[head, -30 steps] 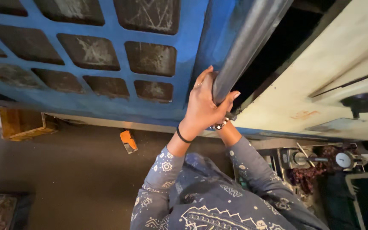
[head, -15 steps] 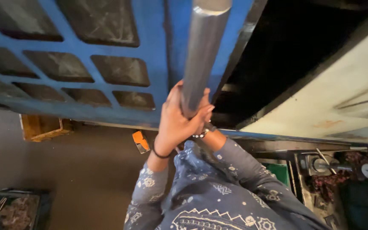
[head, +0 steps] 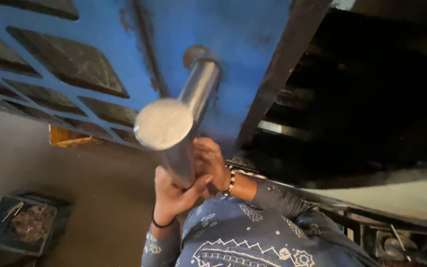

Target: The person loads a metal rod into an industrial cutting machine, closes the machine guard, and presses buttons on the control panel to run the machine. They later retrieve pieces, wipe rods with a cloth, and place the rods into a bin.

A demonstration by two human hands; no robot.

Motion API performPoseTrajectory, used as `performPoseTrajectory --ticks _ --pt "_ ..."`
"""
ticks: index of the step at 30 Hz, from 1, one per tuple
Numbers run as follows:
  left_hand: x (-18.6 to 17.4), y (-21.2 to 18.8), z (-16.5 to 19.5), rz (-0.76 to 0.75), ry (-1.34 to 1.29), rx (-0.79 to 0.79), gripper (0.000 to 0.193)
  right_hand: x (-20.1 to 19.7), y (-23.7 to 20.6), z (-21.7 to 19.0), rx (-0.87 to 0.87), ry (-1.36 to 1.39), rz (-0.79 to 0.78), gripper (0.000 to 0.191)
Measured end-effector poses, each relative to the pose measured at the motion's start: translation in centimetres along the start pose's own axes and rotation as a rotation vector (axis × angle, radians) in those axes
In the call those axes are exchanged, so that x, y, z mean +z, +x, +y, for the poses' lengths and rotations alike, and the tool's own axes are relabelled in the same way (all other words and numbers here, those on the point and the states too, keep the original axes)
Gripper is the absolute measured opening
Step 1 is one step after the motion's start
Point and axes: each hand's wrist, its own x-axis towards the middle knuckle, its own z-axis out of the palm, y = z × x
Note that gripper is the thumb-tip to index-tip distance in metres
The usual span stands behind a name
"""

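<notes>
Steel bar (head: 181, 118) now swung end-on toward camera, one bar, left hand (head: 174, 195) and right hand (head: 209, 163) fingers wrapped round it, blue panel (head: 124, 44) behind

One thick steel bar (head: 181, 116) stands on end in the middle of the scene. Two hands grip it near its lower part: one left hand (head: 174, 195) and one right hand (head: 211, 163). One blue metal frame (head: 124, 49) fills the far left. One yellow block (head: 67, 138) lies on the floor at left. One dark tray (head: 18, 222) of scrap sits near left.
</notes>
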Motion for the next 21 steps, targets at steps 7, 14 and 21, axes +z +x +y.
performPoseTrajectory --ticks 7,14,21 --pt "1.7 -4.0 -2.2 -0.126 0.027 -0.078 0.008 -3.1 -0.8 -2.1 -0.897 -0.836 -0.503 0.026" --pt "5.4 -7.1 -4.6 -0.249 -0.253 -0.187 0.021 -7.0 -2.7 -1.1 -1.072 -0.717 -0.435 0.038" --pt "10.3 -8.4 0.2 -0.193 -0.091 -0.119 0.033 -7.8 -7.5 -4.8 -0.916 -0.603 -0.336 0.032"
